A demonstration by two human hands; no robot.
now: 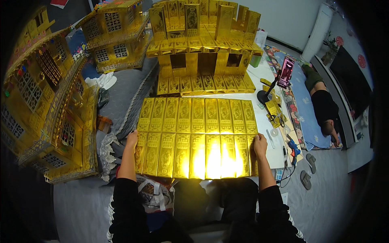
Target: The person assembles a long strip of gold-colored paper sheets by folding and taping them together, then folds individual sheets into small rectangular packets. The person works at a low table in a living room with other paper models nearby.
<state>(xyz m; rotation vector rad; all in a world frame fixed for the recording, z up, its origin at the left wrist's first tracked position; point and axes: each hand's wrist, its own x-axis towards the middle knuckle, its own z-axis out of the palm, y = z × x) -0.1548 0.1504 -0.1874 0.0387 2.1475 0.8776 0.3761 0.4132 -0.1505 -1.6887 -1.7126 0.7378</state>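
My left hand (132, 139) and my right hand (260, 145) grip opposite side edges of a flat panel (184, 133) made of gold foil boxes in two rows. Printed patterns and writing cover the boxes, and strong light glares off the panel's lower middle. Directly beyond it stands a gold model house (208, 65), built of similar boxes, with dark window openings and a doorway. Upright boxes (192, 19) rise along its top level. Whether the panel rests on the table or is held above it, I cannot tell.
Decorated gold paper houses (70, 115) stand at left on a grey quilted cover (124, 85). The white table (273, 158) bears scissors (277, 119), a tape roll (274, 132), a blue glue gun (293, 148) and a phone (285, 72) on a stand. A person (323, 103) lies on a mat beyond.
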